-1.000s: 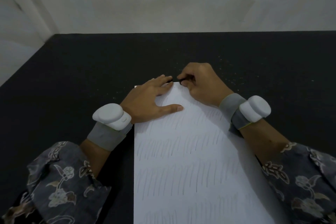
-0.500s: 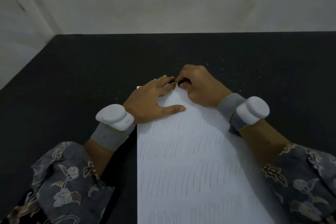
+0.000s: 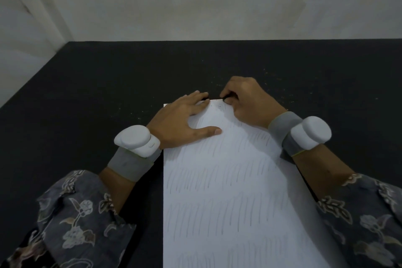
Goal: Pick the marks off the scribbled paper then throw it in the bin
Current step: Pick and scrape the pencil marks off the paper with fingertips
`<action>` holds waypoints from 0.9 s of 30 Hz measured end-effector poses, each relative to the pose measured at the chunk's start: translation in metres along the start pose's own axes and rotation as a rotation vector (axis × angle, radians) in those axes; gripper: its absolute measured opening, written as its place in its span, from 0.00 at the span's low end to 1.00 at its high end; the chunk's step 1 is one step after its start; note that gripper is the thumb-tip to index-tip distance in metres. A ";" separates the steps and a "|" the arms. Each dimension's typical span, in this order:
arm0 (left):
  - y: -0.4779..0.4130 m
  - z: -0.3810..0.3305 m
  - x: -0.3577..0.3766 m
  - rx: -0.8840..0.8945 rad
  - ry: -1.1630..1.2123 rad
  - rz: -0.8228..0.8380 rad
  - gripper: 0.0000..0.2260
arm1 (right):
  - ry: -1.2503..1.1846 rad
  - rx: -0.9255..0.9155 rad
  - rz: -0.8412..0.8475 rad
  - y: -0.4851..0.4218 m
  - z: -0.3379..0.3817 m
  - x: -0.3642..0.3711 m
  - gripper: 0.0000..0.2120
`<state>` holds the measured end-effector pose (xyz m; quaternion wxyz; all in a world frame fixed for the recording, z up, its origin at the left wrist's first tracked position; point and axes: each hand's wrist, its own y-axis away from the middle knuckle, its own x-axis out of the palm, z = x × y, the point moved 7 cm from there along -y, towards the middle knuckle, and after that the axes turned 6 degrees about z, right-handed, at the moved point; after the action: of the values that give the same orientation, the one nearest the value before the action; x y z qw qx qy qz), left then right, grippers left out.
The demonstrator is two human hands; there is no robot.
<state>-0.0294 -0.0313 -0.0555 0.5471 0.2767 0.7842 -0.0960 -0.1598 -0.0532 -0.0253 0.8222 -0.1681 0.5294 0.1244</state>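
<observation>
Nearest to me my two forearms come in from the bottom corners, each in a dark grey sleeve printed with pale flowers and leaves, the left sleeve [image 3: 71, 220] lying on the table and the right sleeve [image 3: 367, 222] crossing the lower right edge of the sheet. Between them runs the white sheet of paper covered in rows of short slanted pencil strokes [image 3: 228, 202], lying flat on the black matte tabletop [image 3: 65, 104] with its long side pointing away from me. Further up, each wrist carries a grey fabric band with a rounded white plastic unit on top, the left one [image 3: 136, 140] just beside the sheet's left edge and the right one [image 3: 310, 131] above its right edge. My left hand [image 3: 180, 122] lies palm down on the upper left part of the paper, fingers straight and loosely spread, thumb stretched out to the right along the sheet, fingertips reaching the far edge. My right hand [image 3: 250, 102] sits at the far edge just beside those fingertips, its fingers curled in, with thumb and forefinger pinching a small dark object [image 3: 226, 97] against the top of the paper; what it is I cannot tell. Faint smudges show on the paper right beside that pinch. Pale crumbs [image 3: 280, 87] are scattered on the tabletop beyond and to the right of my hands. Farthest off, the table meets a plain off-white wall [image 3: 217, 2].
</observation>
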 end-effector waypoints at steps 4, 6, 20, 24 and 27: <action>0.003 -0.003 -0.001 0.016 0.036 -0.011 0.42 | 0.023 -0.062 0.015 -0.001 0.014 0.009 0.08; 0.002 -0.003 -0.001 0.010 0.025 0.006 0.42 | 0.026 -0.027 0.013 -0.001 0.005 0.005 0.07; 0.001 -0.002 -0.001 -0.007 0.008 0.029 0.37 | 0.016 -0.001 -0.004 0.000 0.000 0.000 0.08; 0.002 -0.003 -0.002 0.010 0.024 0.008 0.39 | 0.030 -0.077 0.014 -0.003 0.017 0.011 0.08; 0.003 -0.002 -0.002 0.005 0.020 0.013 0.36 | 0.021 -0.013 -0.005 -0.002 0.003 0.003 0.07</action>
<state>-0.0292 -0.0281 -0.0525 0.5392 0.2841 0.7875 -0.0916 -0.1555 -0.0536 -0.0271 0.8158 -0.1760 0.5367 0.1242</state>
